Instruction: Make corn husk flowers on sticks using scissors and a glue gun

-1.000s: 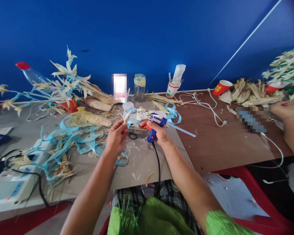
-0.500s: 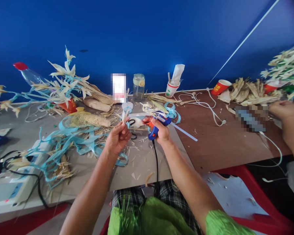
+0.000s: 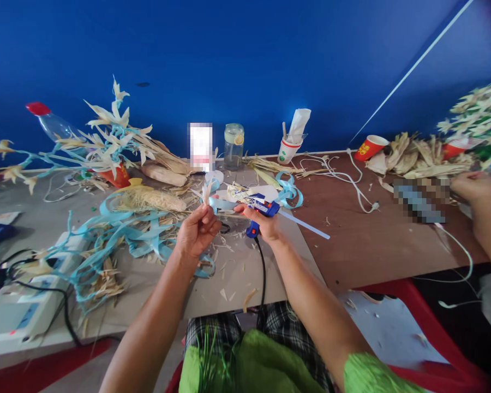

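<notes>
My left hand is closed around a small corn-husk flower wrapped with light blue ribbon, held upright above the table. A blue and orange hot glue gun is gripped in my right hand. Its nozzle points left at the ribbon just below the flower. A clear glue stick juts out of the gun's back toward the right. The gun's black cord hangs down to my lap.
Blue ribbon tangles, husk scraps and a branch of husk flowers cover the grey board. A jar, paper cups, white cables and a power strip lie about. Another person's hand works at right.
Both hands shifted slightly; the glue gun's nozzle swung back toward the ribbon under the flower, and the flower is held a little lower and closer.
</notes>
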`<action>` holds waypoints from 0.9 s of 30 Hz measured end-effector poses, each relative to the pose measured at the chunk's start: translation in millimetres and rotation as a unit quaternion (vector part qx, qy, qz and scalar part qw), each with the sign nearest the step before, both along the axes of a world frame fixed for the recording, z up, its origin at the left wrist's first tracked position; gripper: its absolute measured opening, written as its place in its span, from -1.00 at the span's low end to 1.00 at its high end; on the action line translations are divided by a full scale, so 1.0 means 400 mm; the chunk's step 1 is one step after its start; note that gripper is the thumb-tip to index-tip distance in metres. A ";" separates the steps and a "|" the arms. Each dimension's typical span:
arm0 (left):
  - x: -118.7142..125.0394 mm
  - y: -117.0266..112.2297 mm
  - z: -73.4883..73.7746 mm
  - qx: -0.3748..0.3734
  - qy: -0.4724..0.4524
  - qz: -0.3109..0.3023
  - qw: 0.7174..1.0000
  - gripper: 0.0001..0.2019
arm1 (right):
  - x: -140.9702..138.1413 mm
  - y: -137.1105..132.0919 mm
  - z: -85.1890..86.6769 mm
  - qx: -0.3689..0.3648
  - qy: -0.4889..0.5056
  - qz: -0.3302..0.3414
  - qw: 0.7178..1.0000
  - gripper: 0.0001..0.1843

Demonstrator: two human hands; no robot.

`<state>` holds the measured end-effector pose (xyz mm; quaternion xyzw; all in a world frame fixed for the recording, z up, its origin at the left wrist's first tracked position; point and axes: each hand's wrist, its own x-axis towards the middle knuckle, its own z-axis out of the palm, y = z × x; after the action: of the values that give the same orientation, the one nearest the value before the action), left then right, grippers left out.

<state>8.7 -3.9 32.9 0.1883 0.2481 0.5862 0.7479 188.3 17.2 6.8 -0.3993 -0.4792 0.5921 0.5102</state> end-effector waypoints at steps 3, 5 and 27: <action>0.000 -0.001 0.003 -0.007 0.003 -0.007 1.000 -0.95 | 0.001 0.002 -0.006 0.054 -0.034 -0.004 0.998 -0.74; 0.002 -0.001 0.004 -0.006 0.004 -0.011 1.000 -0.91 | 0.000 0.003 -0.008 0.062 -0.041 -0.004 0.997 -0.76; 0.001 0.014 -0.014 -0.027 0.187 0.117 0.975 -0.71 | -0.007 -0.005 0.033 0.020 0.056 -0.005 0.998 -0.65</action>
<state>9.2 1.8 27.4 0.2441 0.4191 0.6174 0.6193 185.6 15.4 19.9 -0.3579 -0.4594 0.6014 0.5470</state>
